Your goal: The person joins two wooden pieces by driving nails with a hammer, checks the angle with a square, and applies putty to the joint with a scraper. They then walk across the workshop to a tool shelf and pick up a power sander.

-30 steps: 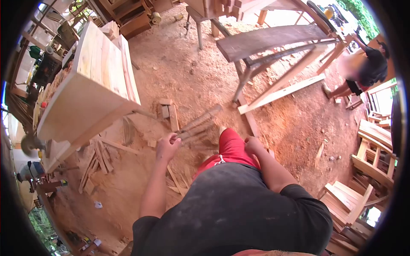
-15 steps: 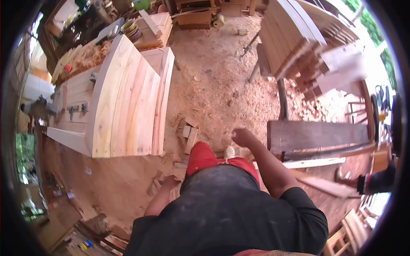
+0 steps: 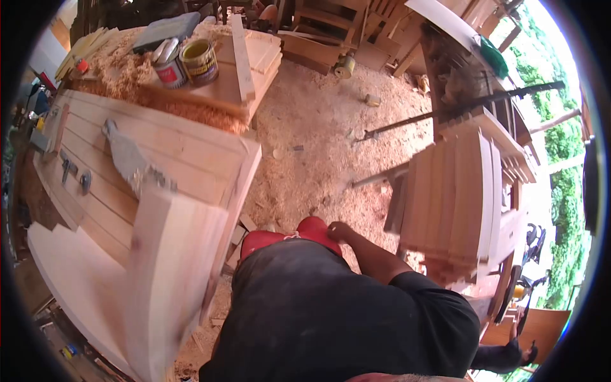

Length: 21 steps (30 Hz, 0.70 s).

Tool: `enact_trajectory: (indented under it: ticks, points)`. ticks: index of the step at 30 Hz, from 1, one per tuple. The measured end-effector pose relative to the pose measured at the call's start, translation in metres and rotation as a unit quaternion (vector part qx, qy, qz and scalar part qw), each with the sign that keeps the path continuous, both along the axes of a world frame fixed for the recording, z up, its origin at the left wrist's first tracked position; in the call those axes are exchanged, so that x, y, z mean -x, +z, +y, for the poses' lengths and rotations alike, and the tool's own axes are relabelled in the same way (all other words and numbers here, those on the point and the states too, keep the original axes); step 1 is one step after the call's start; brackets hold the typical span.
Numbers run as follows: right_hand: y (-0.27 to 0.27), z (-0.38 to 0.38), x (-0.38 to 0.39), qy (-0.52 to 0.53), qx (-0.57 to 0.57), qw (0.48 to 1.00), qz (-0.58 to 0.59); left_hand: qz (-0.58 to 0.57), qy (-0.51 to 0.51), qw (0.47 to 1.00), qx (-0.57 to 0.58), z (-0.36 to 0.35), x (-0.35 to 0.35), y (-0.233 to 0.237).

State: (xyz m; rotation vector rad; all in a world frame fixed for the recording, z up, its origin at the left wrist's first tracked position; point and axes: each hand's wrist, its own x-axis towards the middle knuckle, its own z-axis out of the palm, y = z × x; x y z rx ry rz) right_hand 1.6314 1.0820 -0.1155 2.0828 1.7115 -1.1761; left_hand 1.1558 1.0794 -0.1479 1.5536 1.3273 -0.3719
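Note:
My right hand (image 3: 340, 232) is beside the right leg of the red shorts (image 3: 320, 230), with its fingers curled in and nothing visible in them. My left hand is out of sight. To the left, a pale plank assembly (image 3: 162, 267) stands on end, blurred, at the near side of a bench topped with wide joined boards (image 3: 184, 146). A grey cloth-like item (image 3: 127, 153) lies on these boards, with a metal clamp (image 3: 68, 167) farther left.
Two cans, one red and white (image 3: 170, 71) and one yellow (image 3: 199, 62), stand among shavings at the back left. Stacked curved boards (image 3: 449, 197) and a long bar (image 3: 464, 108) are at right. Shavings cover the floor (image 3: 318, 140). Another person (image 3: 503, 356) is at the lower right.
The view has turned and come closer to the left bench. My right hand has moved in against the shorts. My left hand has gone out of sight. The bar at right now shows.

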Motion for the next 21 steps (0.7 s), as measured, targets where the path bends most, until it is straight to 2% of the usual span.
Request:
enact_trajectory:
  ticks: [1, 2, 3, 5, 7, 10, 11, 14, 15, 16, 18, 21]
  points:
    - [0.014, 0.014, -0.013, -0.130, -0.061, 0.989, 0.019, -0.007, 0.006, 1.000, -0.008, 0.035, -0.019, 0.001]
    - [0.005, 0.038, -0.037, -0.068, -0.090, 0.993, -0.022, -0.012, 0.014, 1.000, -0.014, 0.071, -0.038, 0.005]
    - [-0.011, 0.062, -0.063, -0.056, -0.062, 0.996, -0.008, -0.018, 0.022, 0.999, -0.018, 0.106, -0.059, 0.011]
    - [-0.018, 0.116, -0.097, -0.089, -0.034, 0.995, 0.017, -0.028, 0.037, 0.999, -0.029, 0.177, -0.104, 0.020]
    - [0.002, 0.181, -0.112, -0.168, -0.035, 0.984, 0.045, -0.035, 0.051, 0.997, -0.041, 0.240, -0.148, 0.025]
    - [0.001, 0.260, -0.148, -0.203, -0.079, 0.973, 0.080, -0.024, 0.084, 0.995, -0.048, 0.308, -0.204, 0.019]
    - [0.005, 0.289, -0.165, -0.209, -0.114, 0.969, 0.072, -0.012, 0.093, 0.994, -0.050, 0.324, -0.220, 0.022]
    - [0.009, 0.369, -0.240, -0.170, -0.057, 0.982, 0.057, 0.033, 0.100, 0.994, -0.030, 0.343, -0.255, 0.016]
    - [-0.002, 0.391, -0.274, -0.131, -0.062, 0.985, 0.090, 0.046, 0.095, 0.994, -0.021, 0.347, -0.265, 0.017]
    - [0.023, 0.417, -0.295, -0.109, -0.053, 0.990, 0.071, 0.055, 0.097, 0.994, -0.011, 0.351, -0.274, 0.019]
    - [0.022, 0.472, -0.345, -0.040, -0.050, 0.998, 0.029, 0.064, 0.125, 0.990, 0.009, 0.360, -0.297, 0.029]
    - [0.047, 0.562, -0.380, -0.088, -0.110, 0.989, 0.055, 0.055, 0.192, 0.979, 0.028, 0.388, -0.335, 0.038]
